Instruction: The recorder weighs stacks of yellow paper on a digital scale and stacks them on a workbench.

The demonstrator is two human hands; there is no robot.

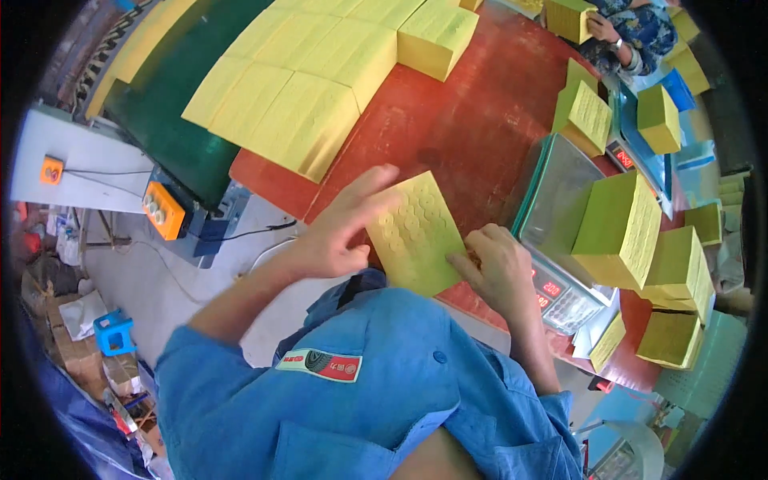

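A yellow paper piece (pixel 416 236) with rows of round embossed, coin-like marks tilts in front of my body at the red table's edge. Its thickness, whether one sheet or several, is hard to make out. My right hand (pixel 498 264) has its fingers curled at the paper's right edge, thumb on the face. My left hand (pixel 346 228) is open at the opposite edge, fingers stretched out and apart, the fingertips overlapping the upper left corner in view. Right of my right hand stands a digital scale (pixel 560 292) with a lit red display, bearing a yellow paper block (pixel 612 228).
Large yellow paper stacks (pixel 300 104) cover the far left of the red table (pixel 448 128). More yellow blocks (pixel 676 268) stand at the right, near a second scale (pixel 628 152). A co-worker's hand (pixel 602 28) holds a block at the far right. An orange control box (pixel 164 210) sits at left.
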